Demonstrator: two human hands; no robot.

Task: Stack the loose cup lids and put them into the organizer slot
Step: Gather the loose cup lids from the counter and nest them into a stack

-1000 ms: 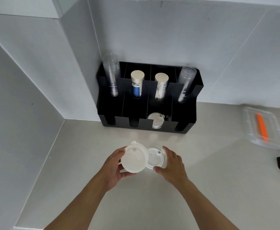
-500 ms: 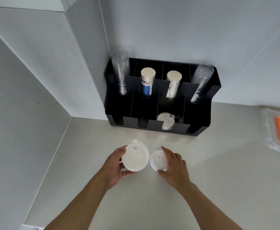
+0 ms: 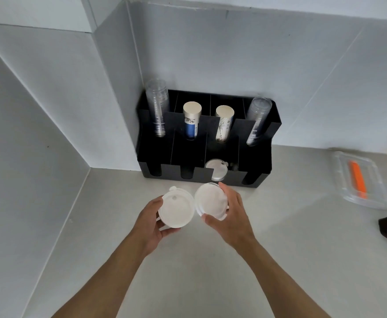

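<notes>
Lids [image 3: 176,208] sitting gripped in the left hand [image 3: 150,222], second lid stack [image 3: 210,200] pinched by the right hand [image 3: 232,216], now parted, hovering over open counter [image 3: 291,249] just before the organizer [image 3: 155,148], nearer than earlier.

Three white lids: one [image 3: 176,210], another [image 3: 210,201], a third [image 3: 215,169]. Two clear cup stacks [image 3: 157,106] [image 3: 257,119]. Two paper cup stacks [image 3: 191,120] [image 3: 224,122]. One black organizer [image 3: 260,166]. One clear tray [image 3: 357,180].
</notes>
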